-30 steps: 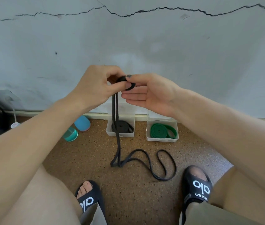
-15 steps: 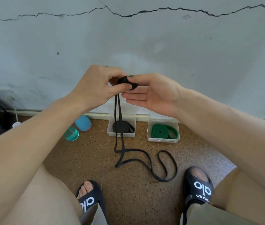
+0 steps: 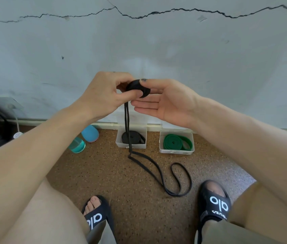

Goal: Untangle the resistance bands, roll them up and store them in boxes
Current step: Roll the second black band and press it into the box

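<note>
Far left of the black-band box (image 3: 131,137), against the skirting: a white puck-like object on a cord (image 3: 17,134), purpose unclear. Nearer that box, a teal cup (image 3: 77,144) and a blue one (image 3: 90,133) lying on the cork floor (image 3: 104,173).

Above the box, held in the air: left hand (image 3: 102,95), fingers curled, thumb pinching the small black coil (image 3: 138,88) of the band being rolled. Coil now fatter than half a second back, so another turn taken up. Two black strands hanging from it straight down across the front of the box, with less band left on the floor than a second ago; loose tail (image 3: 174,180) drawn closer to the box and lying in one long bend plus a loop, right and in front of it.

Inside the box: one black band already rolled. Just right of it, a second box (image 3: 176,142) with a rolled green band (image 3: 176,142).

Right of the coil: right hand (image 3: 165,103), thumb pinching the coil's top, other fingers straight and spread beneath, guiding rather than clenching.

Judged from this: untangling done, rolling roughly a third along, storing yet to come. Which box takes this band cannot be told.
</note>
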Tool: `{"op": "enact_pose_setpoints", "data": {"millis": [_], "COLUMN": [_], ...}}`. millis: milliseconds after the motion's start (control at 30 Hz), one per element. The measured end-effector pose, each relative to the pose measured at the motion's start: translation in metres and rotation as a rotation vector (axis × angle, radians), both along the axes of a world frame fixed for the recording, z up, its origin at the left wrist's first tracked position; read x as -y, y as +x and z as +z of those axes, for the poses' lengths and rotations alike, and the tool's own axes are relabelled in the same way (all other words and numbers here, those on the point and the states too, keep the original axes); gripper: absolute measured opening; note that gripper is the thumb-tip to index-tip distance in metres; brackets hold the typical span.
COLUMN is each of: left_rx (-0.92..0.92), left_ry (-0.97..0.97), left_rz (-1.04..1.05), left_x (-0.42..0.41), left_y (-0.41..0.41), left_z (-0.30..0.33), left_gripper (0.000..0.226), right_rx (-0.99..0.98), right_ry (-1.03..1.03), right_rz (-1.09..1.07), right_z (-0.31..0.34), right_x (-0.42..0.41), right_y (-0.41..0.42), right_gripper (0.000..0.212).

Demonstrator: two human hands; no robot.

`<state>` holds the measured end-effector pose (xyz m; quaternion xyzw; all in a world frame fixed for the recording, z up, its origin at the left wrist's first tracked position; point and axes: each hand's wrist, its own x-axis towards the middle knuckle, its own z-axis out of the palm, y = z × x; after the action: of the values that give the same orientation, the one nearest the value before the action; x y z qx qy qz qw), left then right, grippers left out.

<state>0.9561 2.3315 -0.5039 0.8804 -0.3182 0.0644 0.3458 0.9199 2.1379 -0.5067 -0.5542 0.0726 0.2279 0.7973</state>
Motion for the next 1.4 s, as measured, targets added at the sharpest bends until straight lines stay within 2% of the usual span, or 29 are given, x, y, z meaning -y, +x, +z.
{"op": "enact_pose_setpoints", "data": {"millis": [67, 167, 233, 333, 433, 500, 633, 733, 833, 900, 967, 1100, 1233, 1333, 1400], "left_rx": [0.035, 0.107, 0.102, -0.010, -0.027, -0.005, -0.049, -0.148, -0.198, -0.224, -0.231, -0.270, -0.268, -0.239, -0.231], "left_ry": [0.082, 0.171, 0.144, 0.016, 0.016, 0.035, -0.063, -0.134, -0.156, -0.157, -0.123, -0.067, -0.016, -0.004, 0.001], "left_rz": [-0.020, -0.047, -0.031, 0.010, 0.000, -0.005, 0.016, -0.020, -0.041, -0.050, -0.067, -0.067, -0.076, -0.076, -0.063], "left_x": [0.000, 0.002, 0.004, 0.002, 0.000, -0.001, 0.002, 0.006, 0.008, 0.003, -0.005, -0.012, -0.012, -0.013, -0.012], "left_y": [0.001, 0.000, -0.001, -0.003, -0.003, -0.002, -0.003, -0.007, -0.009, -0.008, -0.005, -0.005, -0.005, -0.005, -0.005], "left_z": [0.000, 0.001, 0.001, 0.002, 0.003, 0.005, 0.011, 0.014, 0.013, 0.015, 0.014, 0.011, 0.011, 0.010, 0.007], "left_gripper": [0.015, 0.022, 0.021, 0.016, 0.013, 0.015, 0.019, 0.015, 0.011, 0.014, 0.019, 0.013, 0.003, 0.005, 0.007], "right_rx": [-0.013, -0.005, 0.012, 0.009, -0.014, -0.021, -0.025, 0.068, 0.120, 0.108, 0.138, 0.248, 0.196, 0.203, 0.250], "right_ry": [-0.069, -0.135, -0.104, -0.011, 0.065, 0.067, 0.029, 0.071, 0.157, 0.088, -0.086, -0.350, -0.322, -0.312, -0.378], "right_rz": [0.020, 0.022, 0.005, -0.006, 0.007, 0.032, -0.001, -0.036, 0.035, 0.112, 0.187, 0.307, 0.350, 0.346, 0.292], "right_z": [0.000, -0.003, -0.004, -0.001, 0.001, 0.000, -0.015, -0.023, -0.025, -0.024, -0.022, -0.017, -0.012, -0.009, -0.009], "right_x": [0.001, 0.001, 0.000, 0.001, 0.002, 0.003, -0.001, -0.021, -0.032, -0.025, -0.014, -0.004, 0.008, 0.012, 0.011], "right_y": [-0.001, -0.002, -0.002, -0.002, -0.002, -0.003, 0.001, 0.001, 0.001, 0.001, 0.002, 0.002, 0.000, 0.000, -0.001], "right_gripper": [0.021, 0.023, 0.027, 0.022, 0.020, 0.028, 0.063, 0.062, 0.059, 0.070, 0.082, 0.088, 0.077, 0.064, 0.059]}}
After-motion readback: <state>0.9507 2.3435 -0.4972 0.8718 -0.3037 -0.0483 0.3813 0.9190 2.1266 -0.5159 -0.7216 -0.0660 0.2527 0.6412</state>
